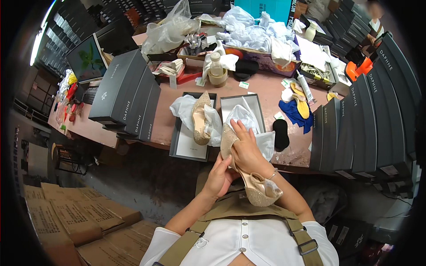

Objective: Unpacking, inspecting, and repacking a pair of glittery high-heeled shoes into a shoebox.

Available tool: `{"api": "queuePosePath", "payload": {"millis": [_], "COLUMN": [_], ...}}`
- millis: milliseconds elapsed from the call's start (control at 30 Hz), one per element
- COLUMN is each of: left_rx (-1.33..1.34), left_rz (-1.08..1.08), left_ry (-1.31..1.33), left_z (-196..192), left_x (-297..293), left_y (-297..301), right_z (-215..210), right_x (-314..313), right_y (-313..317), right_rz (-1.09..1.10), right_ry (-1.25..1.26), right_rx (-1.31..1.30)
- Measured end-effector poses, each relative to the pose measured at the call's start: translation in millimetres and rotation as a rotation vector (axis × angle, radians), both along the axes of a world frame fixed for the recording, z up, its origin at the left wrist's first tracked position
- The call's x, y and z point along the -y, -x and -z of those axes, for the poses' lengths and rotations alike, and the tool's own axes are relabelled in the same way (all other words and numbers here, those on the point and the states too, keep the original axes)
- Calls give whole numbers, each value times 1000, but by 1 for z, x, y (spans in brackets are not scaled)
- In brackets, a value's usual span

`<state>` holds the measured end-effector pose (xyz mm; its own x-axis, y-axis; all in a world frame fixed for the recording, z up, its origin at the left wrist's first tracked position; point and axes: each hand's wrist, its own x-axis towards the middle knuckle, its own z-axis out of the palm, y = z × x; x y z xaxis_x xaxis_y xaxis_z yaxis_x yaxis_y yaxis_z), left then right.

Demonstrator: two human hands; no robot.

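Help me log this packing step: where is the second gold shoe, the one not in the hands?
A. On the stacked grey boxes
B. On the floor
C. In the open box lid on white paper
C: the second gold shoe lies on white tissue paper in the open box lid on the table, while both hands hold the other shoe.

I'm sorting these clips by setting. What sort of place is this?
Probably a shoe packing or stockroom bench: dark shoe boxes stand stacked on the table, an open box holds a glittery gold shoe, and both hands hold its mate over tissue paper.
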<state>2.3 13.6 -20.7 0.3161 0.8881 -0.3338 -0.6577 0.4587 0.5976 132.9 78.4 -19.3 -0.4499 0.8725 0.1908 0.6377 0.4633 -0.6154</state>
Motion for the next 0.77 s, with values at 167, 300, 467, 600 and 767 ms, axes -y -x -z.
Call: {"api": "queuePosePath", "payload": {"millis": [167,300,467,600,767], "left_rx": [64,70,-12,-4,76], "left_rz": [-66,-40,20,38,462], "left_ry": [-19,81,-14,93,70], "left_z": [8,3,21,31,31], "left_x": [5,6,5,-11,-35], "left_y": [-26,-42,-19,-6,30], "right_z": [-21,3,-27,-21,-12], "right_x": [8,-1,-4,36,54], "right_y": [-8,-19,-42,-38,-66], "right_rz": [72,15,-109,-29,160], "right_ry": [-55,-60,-7,-160,212], "right_rx": [249,238,3,406,-502]}}
